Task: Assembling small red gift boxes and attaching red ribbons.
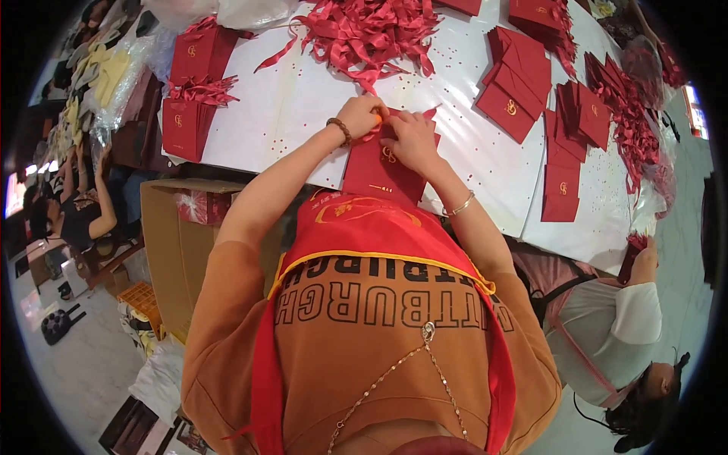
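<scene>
A dark red paper bag (379,176) with gold print lies at the table's near edge, against my apron. My left hand (358,121), with a beaded bracelet on its wrist, is closed in a pinch on a red ribbon (369,136) at the bag's top. Something orange shows at its fingertips. My right hand (414,142) is closed over the bag's upper right edge, its fingertips close to the left hand's. Exactly how the ribbon runs between the fingers is hidden. Just beyond both hands, a big heap of loose red ribbons (364,38) trails toward them.
Stacked red bags with ribbons (186,125) stand at the left. More red bags (516,87) lie fanned out on the white table (265,106), which is dotted with red bits. A cardboard box (171,250) sits left of me. At the right, a co-worker (607,322) holds a red item.
</scene>
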Motion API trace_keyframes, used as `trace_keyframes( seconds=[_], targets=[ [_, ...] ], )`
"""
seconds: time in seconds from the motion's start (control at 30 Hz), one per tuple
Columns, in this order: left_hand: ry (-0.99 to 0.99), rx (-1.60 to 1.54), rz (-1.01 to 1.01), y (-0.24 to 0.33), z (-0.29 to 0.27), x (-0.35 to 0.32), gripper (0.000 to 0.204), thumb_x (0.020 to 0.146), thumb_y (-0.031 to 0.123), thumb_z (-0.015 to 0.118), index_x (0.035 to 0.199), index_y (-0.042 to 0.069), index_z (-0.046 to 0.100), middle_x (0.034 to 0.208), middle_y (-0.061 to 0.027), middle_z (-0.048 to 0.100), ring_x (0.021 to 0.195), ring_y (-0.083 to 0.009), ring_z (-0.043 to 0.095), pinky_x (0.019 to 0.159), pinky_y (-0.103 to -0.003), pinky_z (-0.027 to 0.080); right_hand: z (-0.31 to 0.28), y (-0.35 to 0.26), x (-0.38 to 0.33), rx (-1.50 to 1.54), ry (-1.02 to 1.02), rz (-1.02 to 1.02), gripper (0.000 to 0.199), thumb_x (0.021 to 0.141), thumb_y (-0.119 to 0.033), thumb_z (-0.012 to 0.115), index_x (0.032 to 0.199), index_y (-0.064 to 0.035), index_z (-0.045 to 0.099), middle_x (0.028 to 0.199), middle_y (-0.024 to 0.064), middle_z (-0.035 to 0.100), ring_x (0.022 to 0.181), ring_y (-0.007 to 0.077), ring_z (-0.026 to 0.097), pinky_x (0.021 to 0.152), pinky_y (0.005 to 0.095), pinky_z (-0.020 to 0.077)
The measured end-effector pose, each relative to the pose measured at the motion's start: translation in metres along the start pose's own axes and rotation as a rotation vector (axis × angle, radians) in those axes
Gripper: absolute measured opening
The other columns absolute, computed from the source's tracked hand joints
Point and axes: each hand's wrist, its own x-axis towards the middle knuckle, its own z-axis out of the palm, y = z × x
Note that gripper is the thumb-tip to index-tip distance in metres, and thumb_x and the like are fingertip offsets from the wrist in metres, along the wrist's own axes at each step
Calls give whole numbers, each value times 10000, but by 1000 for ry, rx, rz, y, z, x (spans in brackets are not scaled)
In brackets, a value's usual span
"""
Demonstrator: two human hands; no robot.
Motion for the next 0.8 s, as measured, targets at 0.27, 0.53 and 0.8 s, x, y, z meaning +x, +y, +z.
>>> trace_keyframes(
  seconds=[0.27,0.53,0.8],
  targets=[
    [-135,-253,-140,-4,-13,1,208,740,92,591,936,26,578,746,-96,623,632,-180,593,577,-302,464,-39,29,-21,191,-49,149,293,647,-163,715,911,-70,630,830,89,539,826,261,504,692,340,423],
    [146,-992,104,25,-31,-17,247,820,36,514,1064,17,545,1015,-126,584,980,-193,542,842,-303,421,-31,30,-32,408,-40,332,258,678,-171,702,890,-54,614,854,112,516,791,264,504,726,356,424],
    [351,-1057,110,63,-112,-58,226,859,42,471,1084,39,445,779,-109,552,513,-77,386,474,-212,310,-22,28,-30,726,-95,521,349,734,-207,678,1011,-15,589,914,146,581,832,256,565,740,324,450]
  ],
)
